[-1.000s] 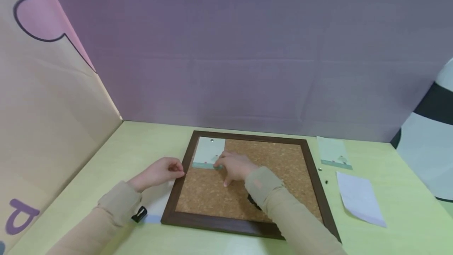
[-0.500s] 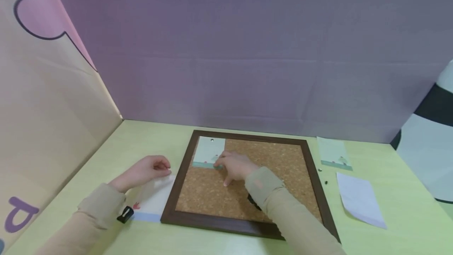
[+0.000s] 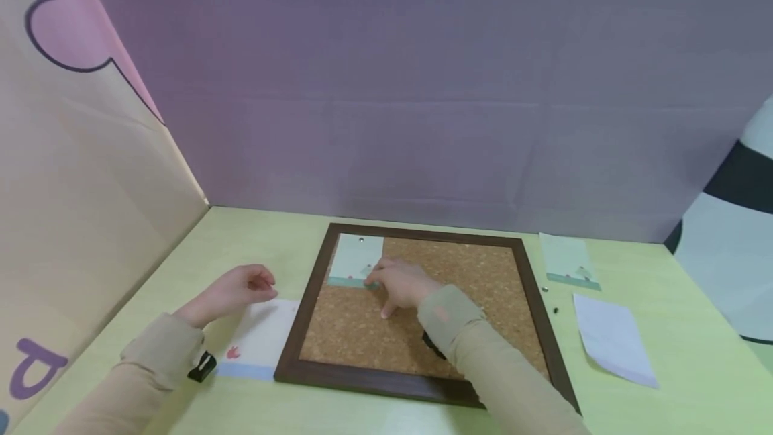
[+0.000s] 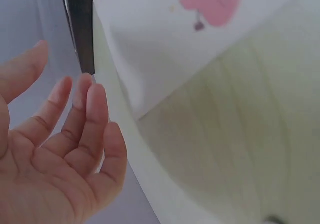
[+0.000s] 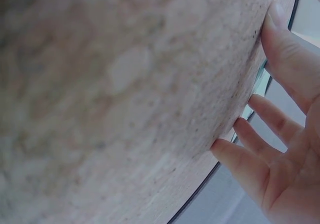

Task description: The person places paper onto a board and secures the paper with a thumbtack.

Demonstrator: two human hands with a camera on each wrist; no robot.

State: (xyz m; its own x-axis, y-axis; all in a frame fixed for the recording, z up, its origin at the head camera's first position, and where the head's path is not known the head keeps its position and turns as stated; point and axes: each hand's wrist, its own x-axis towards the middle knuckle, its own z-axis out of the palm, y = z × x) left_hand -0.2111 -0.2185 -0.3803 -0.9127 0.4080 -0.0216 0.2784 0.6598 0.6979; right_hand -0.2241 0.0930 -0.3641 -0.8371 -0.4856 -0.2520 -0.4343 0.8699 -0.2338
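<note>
A cork board (image 3: 362, 334) in a dark brown frame lies on the table. At its upper left is a white card with a green lower band (image 3: 353, 257), and a small round pin (image 3: 361, 239) sits near the card's top edge. My right hand (image 3: 404, 284) rests its fingertips at the card's lower right corner, thumb on the cork. Fingers bent loosely, my left hand (image 3: 238, 289) hovers left of the frame holding nothing. Below it, a white sheet with a blue band and a red drawing (image 3: 260, 334) lies beside the frame, its right side against the frame's edge.
Right of the board lie another green-banded card (image 3: 568, 260), a white sheet with a curled corner (image 3: 616, 341) and two small pins, one silvery (image 3: 545, 289), one dark (image 3: 555, 311). A purple cloth wall (image 3: 423, 119) rises behind the table.
My left hand has drawn back left from the board's frame, uncovering more of the sheet with the red drawing. The right hand has stayed in place at the card's corner.
</note>
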